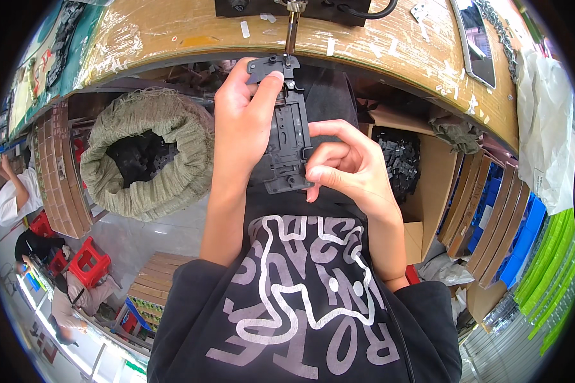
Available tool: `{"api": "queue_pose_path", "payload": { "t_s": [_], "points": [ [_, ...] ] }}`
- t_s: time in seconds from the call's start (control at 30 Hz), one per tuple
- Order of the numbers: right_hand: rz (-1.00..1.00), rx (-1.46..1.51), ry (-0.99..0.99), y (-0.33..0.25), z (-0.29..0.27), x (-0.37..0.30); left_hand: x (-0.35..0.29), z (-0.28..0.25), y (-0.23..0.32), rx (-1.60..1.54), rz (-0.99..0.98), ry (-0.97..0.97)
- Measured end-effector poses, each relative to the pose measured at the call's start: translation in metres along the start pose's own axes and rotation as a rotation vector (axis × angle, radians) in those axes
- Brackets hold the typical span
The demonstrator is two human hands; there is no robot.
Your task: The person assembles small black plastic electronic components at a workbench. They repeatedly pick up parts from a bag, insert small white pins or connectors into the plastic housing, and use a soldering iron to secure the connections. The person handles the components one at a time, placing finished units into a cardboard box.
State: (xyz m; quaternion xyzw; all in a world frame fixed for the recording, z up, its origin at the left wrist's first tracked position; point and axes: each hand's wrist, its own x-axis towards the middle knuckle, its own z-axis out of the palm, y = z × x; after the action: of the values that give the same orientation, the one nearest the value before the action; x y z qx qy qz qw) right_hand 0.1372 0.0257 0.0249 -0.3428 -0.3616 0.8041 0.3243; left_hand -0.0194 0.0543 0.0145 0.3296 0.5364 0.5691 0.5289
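Note:
A long black plastic housing (289, 131), with ribs, slots and a wider block at its top, is held upright in front of my chest. My left hand (246, 112) is closed round its upper left side, the thumb pressed on the top block. At the lower right edge my right hand (348, 163) has its thumb and curled fingers against the housing, with the forefinger lying along the side. A metal driver bit (292, 35) comes down from above, and its tip meets the top end of the housing. Whether it touches a screw there is too small to tell.
Across the top runs a wooden bench (191, 29) with a black machine (300, 9) and a phone (478, 45). A woven sack (102, 159) and a cardboard box (441, 172), both with black parts, flank me. People sit beside red stools (88, 262) at far left.

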Motion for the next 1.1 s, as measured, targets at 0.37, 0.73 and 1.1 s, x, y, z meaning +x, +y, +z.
{"api": "queue_pose_path", "payload": {
  "t_s": [0.37,0.73,1.1],
  "points": [
    [-0.016,-0.003,0.014,0.001,0.0,0.0,0.0,0.002,-0.001,-0.024,-0.003,0.004],
    [0.0,-0.015,0.008,0.007,0.0,-0.006,-0.007,-0.002,-0.009,-0.017,-0.008,-0.002],
    [0.06,-0.1,0.099,0.013,-0.011,-0.001,0.0,-0.007,-0.024,0.104,0.043,-0.079]
  ]
}}
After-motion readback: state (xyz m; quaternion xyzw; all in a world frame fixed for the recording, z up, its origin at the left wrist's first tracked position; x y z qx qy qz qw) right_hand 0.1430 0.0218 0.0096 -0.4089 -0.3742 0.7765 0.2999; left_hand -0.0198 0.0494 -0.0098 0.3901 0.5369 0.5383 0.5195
